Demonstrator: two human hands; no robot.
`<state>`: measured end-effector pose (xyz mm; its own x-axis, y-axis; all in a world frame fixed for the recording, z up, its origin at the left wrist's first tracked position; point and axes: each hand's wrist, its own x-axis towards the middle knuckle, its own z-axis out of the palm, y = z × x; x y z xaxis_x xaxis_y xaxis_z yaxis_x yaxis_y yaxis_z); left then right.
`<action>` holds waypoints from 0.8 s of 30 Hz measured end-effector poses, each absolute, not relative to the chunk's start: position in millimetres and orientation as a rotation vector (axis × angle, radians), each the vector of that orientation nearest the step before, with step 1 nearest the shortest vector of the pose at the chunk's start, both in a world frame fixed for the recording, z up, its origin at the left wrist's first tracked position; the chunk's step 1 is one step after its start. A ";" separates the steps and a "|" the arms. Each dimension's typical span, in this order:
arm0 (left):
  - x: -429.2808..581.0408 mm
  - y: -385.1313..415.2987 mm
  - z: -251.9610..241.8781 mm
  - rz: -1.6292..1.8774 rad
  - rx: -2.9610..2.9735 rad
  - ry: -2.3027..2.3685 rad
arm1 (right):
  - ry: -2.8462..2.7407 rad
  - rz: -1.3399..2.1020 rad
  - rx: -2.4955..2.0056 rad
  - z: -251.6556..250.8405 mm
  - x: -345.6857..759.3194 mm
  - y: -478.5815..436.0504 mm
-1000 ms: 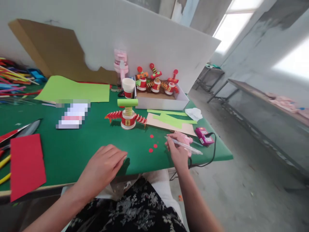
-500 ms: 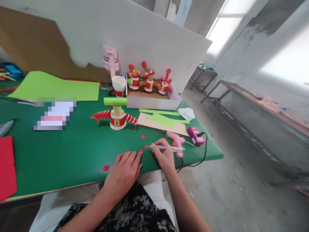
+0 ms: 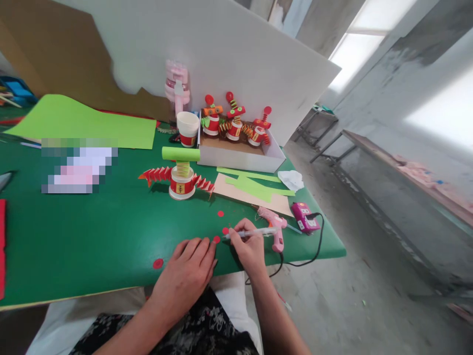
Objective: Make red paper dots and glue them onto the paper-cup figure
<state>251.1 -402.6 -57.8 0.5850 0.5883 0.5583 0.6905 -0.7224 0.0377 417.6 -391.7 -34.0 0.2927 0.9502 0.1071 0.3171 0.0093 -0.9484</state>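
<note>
Pen is where, please?

Right hand pinches it with closed fingers, tip near one red dot on green table.

And left hand?

Almost flat, fingers extended, together, only resting beside same dot.

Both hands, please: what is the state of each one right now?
Left hand: open, palm down, at a red disc.
Right hand: closed, holding a pen beside that disc.
</note>
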 end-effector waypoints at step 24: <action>228.8 -415.6 -69.4 -0.970 -2.625 -1.113 | -1.369 0.848 -1.502 -35.3 395.8 -398.7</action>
<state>228.8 -415.6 -69.4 0.5212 0.5997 0.6072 0.6834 -0.7194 0.1239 395.8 -398.7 -35.3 0.1493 0.9852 0.0837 0.3637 0.0240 -0.9312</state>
